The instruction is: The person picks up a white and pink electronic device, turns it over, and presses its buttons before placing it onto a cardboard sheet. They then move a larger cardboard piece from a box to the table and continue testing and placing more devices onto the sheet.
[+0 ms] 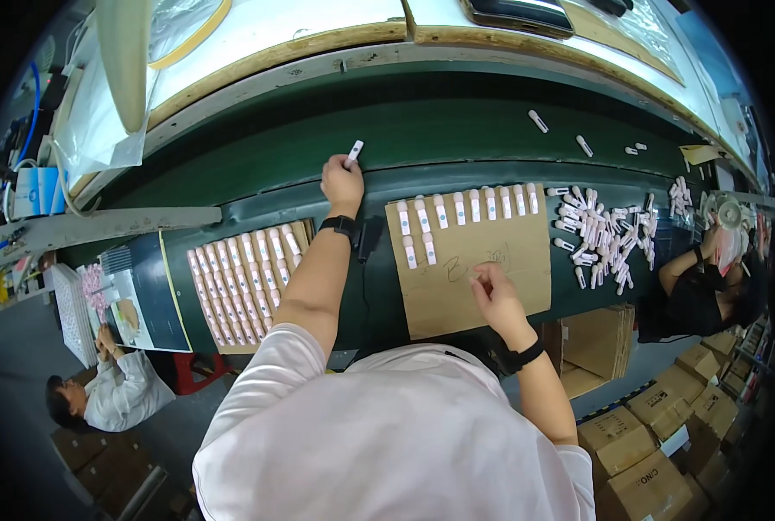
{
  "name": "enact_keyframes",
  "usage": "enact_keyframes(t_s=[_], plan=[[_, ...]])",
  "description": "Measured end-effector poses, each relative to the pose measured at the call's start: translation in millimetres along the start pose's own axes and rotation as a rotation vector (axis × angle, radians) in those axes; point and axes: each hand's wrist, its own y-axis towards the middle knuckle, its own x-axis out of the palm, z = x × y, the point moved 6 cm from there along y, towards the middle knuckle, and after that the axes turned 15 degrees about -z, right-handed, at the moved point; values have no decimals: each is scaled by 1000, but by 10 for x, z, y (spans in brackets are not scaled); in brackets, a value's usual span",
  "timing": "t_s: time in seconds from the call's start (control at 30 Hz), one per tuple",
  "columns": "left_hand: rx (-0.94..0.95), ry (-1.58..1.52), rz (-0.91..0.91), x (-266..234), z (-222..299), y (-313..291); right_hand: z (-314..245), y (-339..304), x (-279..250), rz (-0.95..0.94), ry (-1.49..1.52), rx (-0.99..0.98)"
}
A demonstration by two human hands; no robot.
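Observation:
My left hand [342,186] reaches over the green conveyor belt, closed round a small white-and-pink capped tube [355,150] whose end sticks out past the fingers. My right hand [499,302] hovers above a brown cardboard sheet [483,304], fingers loosely curled and apart, with no object visible in them. Along that sheet's top edge runs a row of similar tubes [475,207], and two more [429,248] lie below at its left. A second cardboard sheet [303,231] to the left bears several rows of tubes [242,282]. Loose tubes [603,227] lie heaped right of the middle sheet.
A few tubes [538,121] lie on the far belt [457,126]. Beyond it stands a white, wood-edged shelf [318,22]. One person [131,391] sits at the left, another [704,295] works at the right. Cardboard boxes [656,486] stack at lower right.

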Motion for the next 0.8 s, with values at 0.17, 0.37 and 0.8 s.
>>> enact_keyframes(t_s=[0.17, 0.37, 0.8], plan=[[208, -654, -299, -182, 474, -446, -195, -105, -70, 0, 96, -67], [591, -545, -509, -1137, 1491, -1582, -815, -139, -297, 141, 450, -220], [751, -601, -778, -1648, 1975, -2300, -1253, -820, -543, 219, 54, -629]])
